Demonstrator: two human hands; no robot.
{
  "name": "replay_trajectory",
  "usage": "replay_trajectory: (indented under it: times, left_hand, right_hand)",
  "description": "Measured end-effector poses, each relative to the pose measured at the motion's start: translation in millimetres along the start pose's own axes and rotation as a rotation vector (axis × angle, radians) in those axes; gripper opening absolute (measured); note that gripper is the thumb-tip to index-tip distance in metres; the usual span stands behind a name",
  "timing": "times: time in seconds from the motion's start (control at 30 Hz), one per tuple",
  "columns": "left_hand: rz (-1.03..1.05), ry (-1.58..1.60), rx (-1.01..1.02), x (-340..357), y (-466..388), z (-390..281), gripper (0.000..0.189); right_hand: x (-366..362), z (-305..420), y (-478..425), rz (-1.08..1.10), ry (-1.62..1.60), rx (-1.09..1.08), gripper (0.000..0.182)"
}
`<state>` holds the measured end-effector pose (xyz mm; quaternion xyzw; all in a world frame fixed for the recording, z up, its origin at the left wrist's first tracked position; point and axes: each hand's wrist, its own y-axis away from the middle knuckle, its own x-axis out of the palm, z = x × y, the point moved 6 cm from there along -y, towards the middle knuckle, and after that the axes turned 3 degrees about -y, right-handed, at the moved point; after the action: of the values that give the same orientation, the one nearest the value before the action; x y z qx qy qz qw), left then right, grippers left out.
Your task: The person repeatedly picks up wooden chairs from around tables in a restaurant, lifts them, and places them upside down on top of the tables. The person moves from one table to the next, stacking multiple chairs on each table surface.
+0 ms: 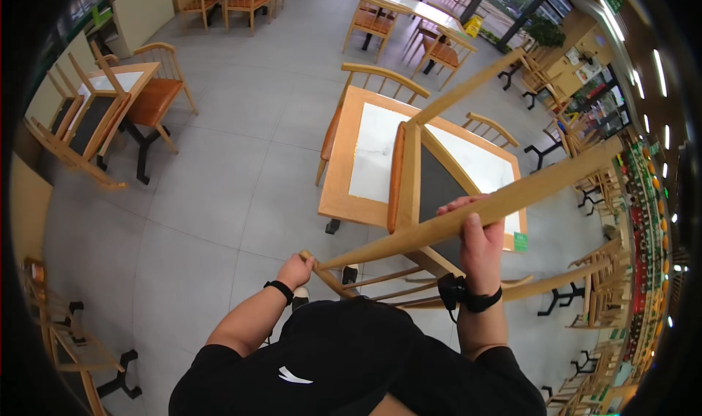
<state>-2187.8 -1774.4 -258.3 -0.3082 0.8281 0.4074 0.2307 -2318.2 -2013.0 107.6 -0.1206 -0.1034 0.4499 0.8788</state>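
A light wooden chair (410,180) with an orange padded seat is tipped over in front of me, its dark seat underside showing and its legs pointing up and away. My left hand (296,270) grips the end of its curved back rail. Around one of its legs, near the seat, my right hand (480,235) is closed. Beneath and beyond the chair lies a wood-edged table (340,196) with a white marble-look top; whether the chair touches it I cannot tell.
Two chairs (384,76) (491,128) stand at the table's far side. At the left, another table (148,70) bears upturned chairs, with an orange-seated chair (156,100) beside it. Farther off are more tables and chairs and a yellow floor sign (473,25). Grey floor tiles (208,158) show between them.
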Motion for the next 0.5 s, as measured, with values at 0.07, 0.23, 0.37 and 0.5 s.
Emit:
replay_trajectory:
  times: [0.07, 0.23, 0.37, 0.5]
  left_hand:
    - [-0.006, -0.006, -0.041, 12.8, -15.3, 0.7, 0.055]
    - [-0.053, -0.003, -0.146, 30.2, -34.1, -10.1, 0.058]
    - [0.059, 0.001, -0.147, 55.0, -32.3, -21.3, 0.062]
    - [-0.043, 0.075, -0.358, 97.5, -36.0, 26.3, 0.074]
  right_hand:
    - [-3.8, -18.0, -15.0, 0.046, -0.033, 0.055, 0.021]
    - [-25.9, -54.9, -57.2, 0.131, -0.109, 0.113, 0.024]
    - [-32.4, -84.9, -67.1, 0.228, -0.055, 0.185, 0.023]
    - [-15.1, -97.6, -67.3, 0.395, 0.054, 0.132, 0.024]
